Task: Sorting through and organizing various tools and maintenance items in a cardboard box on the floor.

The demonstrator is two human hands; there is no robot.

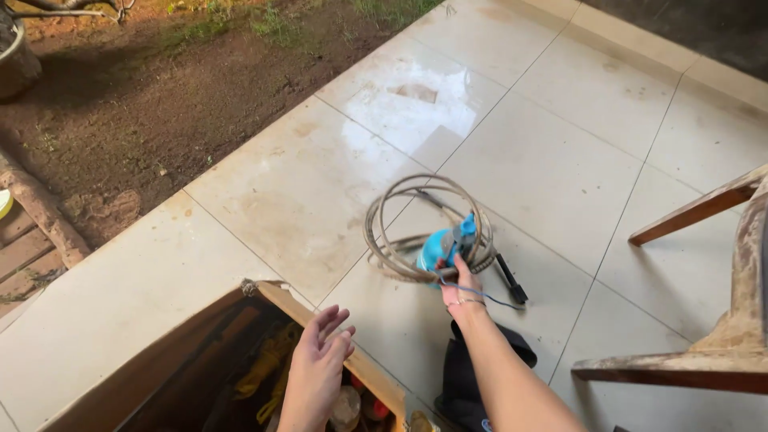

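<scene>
Glossy cream tiled floor (320,192), bare soil at 11 o'clock, open wooden toolbox (200,360) at 7 o'clock, contents murky, coiled grey cable (400,232) at centre, blue power tool (442,248) gripped by right hand (462,290), left hand (320,360) open, fingers spread, above box.

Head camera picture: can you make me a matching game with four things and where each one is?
Things:
1. blue tool
2. coiled cable
3. wooden box
4. wooden chair

Places:
A. at the right edge of the picture
B. under the open left hand
C. looped on the tiles around the tool
D. touched by the right hand

Pairs: 1-D, 2-C, 3-B, 4-A
</scene>
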